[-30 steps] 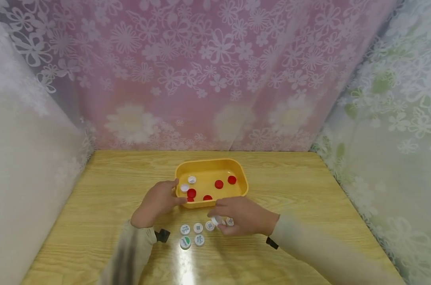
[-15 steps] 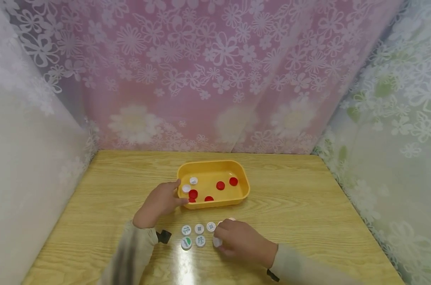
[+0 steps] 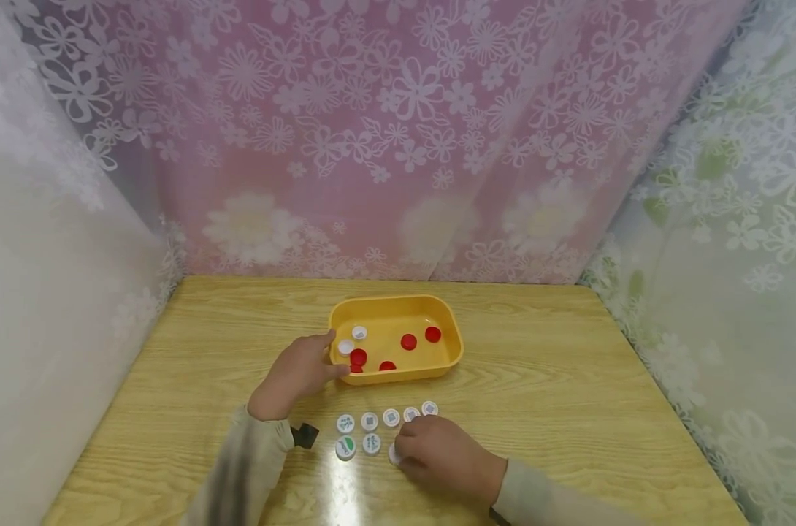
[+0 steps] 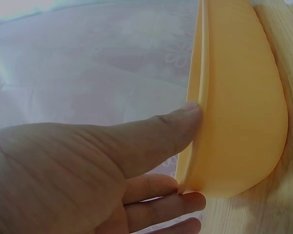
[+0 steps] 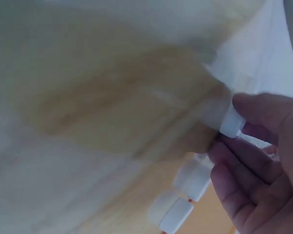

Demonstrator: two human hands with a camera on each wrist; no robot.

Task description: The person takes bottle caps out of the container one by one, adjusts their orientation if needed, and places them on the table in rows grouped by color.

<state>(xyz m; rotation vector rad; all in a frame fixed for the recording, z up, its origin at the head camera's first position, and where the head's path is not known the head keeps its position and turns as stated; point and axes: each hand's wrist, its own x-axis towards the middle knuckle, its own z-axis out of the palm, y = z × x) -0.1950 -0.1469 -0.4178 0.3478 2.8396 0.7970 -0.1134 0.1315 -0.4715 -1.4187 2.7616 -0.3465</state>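
Observation:
My left hand (image 3: 297, 376) holds the left end of a yellow plastic tray (image 3: 398, 375), thumb and fingers spread around its near-left corner. In the left wrist view the thumb presses the tray's rim (image 4: 203, 73), with fingertips at the corner. My right hand (image 3: 447, 453) pinches a white bottle cap (image 5: 232, 122) between thumb and fingers, low at the table. That cap is partly hidden by the hand in the head view. Left of it lie a white cap (image 3: 372, 443) and a white cap with a green mark (image 3: 345, 447). Behind them runs a row of several white caps (image 3: 391, 417).
Inside the tray are several red caps (image 3: 408, 342) and two white caps (image 3: 359, 332). The wooden table (image 3: 536, 380) is bordered by a pink floral curtain (image 3: 345, 183) behind and pale floral cloth (image 3: 720, 292) at the right.
My right hand has brought the white cap down from near the tray to the front row, uncovering the right end of the back row. The left hand keeps its place on the tray.

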